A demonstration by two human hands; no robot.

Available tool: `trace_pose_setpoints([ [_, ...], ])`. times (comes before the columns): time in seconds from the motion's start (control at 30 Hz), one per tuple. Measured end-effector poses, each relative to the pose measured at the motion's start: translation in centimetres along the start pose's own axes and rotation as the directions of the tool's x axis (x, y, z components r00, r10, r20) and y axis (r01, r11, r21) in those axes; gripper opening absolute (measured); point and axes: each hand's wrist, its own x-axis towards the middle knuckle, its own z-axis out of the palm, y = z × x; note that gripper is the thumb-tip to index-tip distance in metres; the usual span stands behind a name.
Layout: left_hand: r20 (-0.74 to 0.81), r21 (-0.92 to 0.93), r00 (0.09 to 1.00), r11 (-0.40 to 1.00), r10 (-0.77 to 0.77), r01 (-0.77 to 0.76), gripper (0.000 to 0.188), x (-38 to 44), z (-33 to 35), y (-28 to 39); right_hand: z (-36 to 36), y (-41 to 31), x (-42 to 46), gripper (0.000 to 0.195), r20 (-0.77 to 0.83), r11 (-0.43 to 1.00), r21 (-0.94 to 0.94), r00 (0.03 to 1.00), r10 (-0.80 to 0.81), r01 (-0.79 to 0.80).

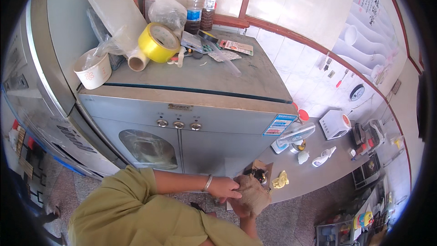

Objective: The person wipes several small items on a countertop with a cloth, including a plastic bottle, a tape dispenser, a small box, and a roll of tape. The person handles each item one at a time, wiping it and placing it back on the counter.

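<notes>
A crumpled brown cloth is held between my two hands, in front of the right door of a grey metal cabinet. My left hand, with a silver bracelet at its wrist, grips the cloth's left edge. Beneath the cloth, my right hand is partly covered by it and also holds it. Just beyond the cloth stands an open cardboard box with dark items in it. A yellow cloth lies on the counter to the right of the box.
Yellow tape, a paper bowl and two bottles stand on the cabinet top. A small fan, a spray bottle and a white appliance are on the metal counter. Part of a person shows at far left.
</notes>
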Motion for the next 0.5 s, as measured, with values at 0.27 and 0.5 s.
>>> trace_pose_setpoints([
  [0.27, -0.089, 0.761, 0.87, 0.597, 0.486, -0.256, 0.027, -7.4, -7.6, 15.0, 9.9, -2.6, 0.4, 0.076, 0.062, 0.931, 0.053, 0.929, -0.365, 0.362],
  [0.5, -0.58, 0.814, 0.663, 0.326, 0.473, 0.48, 0.025, -7.2, -29.0, 17.0, 7.5, -4.5, -0.5, 0.063, 0.079, 0.917, 0.171, 0.922, -0.378, 0.361],
])
